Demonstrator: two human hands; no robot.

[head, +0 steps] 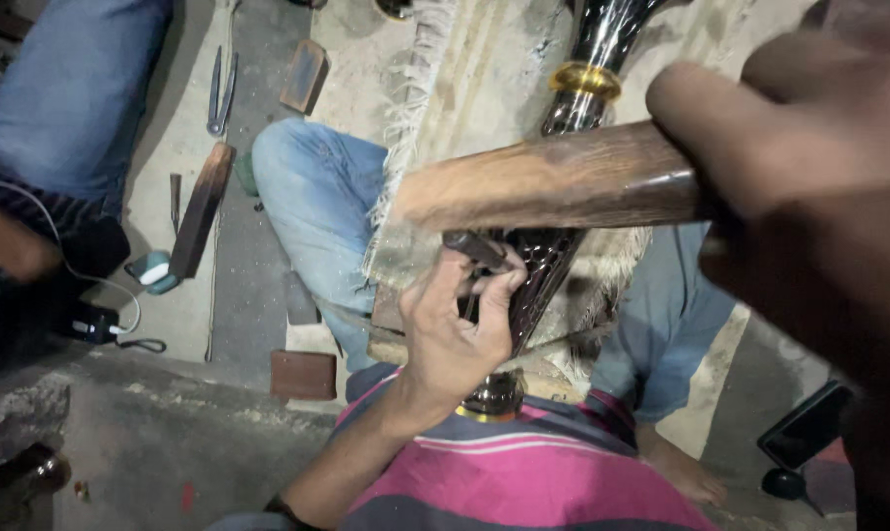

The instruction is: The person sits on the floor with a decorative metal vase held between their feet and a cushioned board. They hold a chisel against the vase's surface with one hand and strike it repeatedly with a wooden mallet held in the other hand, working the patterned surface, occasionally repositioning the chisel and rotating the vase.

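Note:
My left hand (455, 329) pinches a small dark metal chisel (476, 249) and holds its tip against a long, dark, glossy carved piece (548, 265) with a brass ring (584, 80). That piece lies over a fringed cloth (484, 69) across my lap. Close to the camera, my right hand (808, 167) grips a brown wooden mallet (553, 185), which is raised above the chisel and lies level across the view. The lower end of the carved piece has a metal cap (494, 395) near my striped shirt.
Another person in blue jeans (66, 93) sits at the upper left. On the concrete floor lie pliers (220, 93), wooden blocks (305, 75), a dark wooden bar (201, 209), a brown block (303, 375) and a cabled device (96, 323). A dark phone (803, 425) lies at the lower right.

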